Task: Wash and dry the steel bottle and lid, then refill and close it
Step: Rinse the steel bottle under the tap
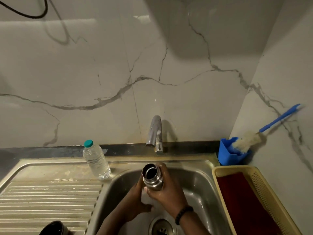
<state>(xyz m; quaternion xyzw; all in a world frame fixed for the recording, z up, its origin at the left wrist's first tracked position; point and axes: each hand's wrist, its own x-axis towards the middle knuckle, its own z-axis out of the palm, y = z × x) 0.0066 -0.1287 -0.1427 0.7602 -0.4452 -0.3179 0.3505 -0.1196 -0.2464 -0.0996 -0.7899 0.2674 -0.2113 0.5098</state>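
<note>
A: Where is the steel bottle located?

B: It is held over the sink, at 6 o'clock from the tap, mouth open and tilted toward the camera. No cap is fitted.

A: How is it gripped?

B: The right hand is wrapped round the body, fingers curled against the steel. The left hand is placed against the lower part from 9 o'clock; whether its fingers are closed round the bottle cannot be told.

A: Which step is indicated?

B: The washing step is judged to be in hand. No water stream is seen at the spout. A dark round object on the drainboard at 8 o'clock may be the lid; this cannot be confirmed.

A: What is required next?

B: Probably scrubbing: the bottle brush, stood in the blue holder at 2 o'clock, would need to be fetched by one hand while the bottle is steadied by the other. The plastic water bottle at 10 o'clock on the worktop is presumably reserved for refilling.
</note>
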